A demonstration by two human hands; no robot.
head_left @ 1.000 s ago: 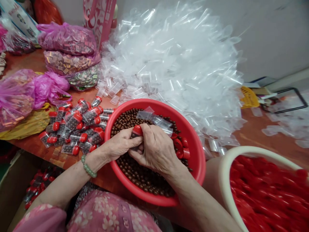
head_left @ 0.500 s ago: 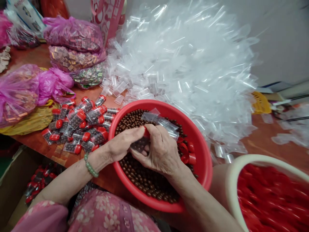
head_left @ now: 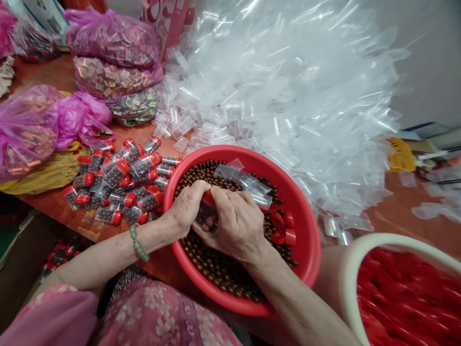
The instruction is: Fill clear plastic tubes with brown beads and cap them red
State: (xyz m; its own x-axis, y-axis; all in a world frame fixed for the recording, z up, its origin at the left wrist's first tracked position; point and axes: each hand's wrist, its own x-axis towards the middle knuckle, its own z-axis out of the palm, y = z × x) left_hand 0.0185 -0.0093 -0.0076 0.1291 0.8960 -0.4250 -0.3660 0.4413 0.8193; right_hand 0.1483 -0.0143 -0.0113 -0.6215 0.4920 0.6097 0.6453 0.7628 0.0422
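Observation:
Over the red basin, both hands meet around a small clear container with a red cap. My left hand grips it from the left, and my right hand wraps it from the right with the thumb underneath. Fingers hide much of the container. Brown round balls fill the basin's bottom. On them lie several clear empty sleeves and, at the right side, several loose red caps.
Filled red-capped containers are piled left of the basin. Behind spreads a large heap of clear sleeves. A cream bucket of red pieces stands at right. Pink bags are stacked back left; a cardboard box sits below the table edge.
Both hands have shifted slightly left and tilted the container, with the left fingers now higher around its cap. The whole view has moved a little.

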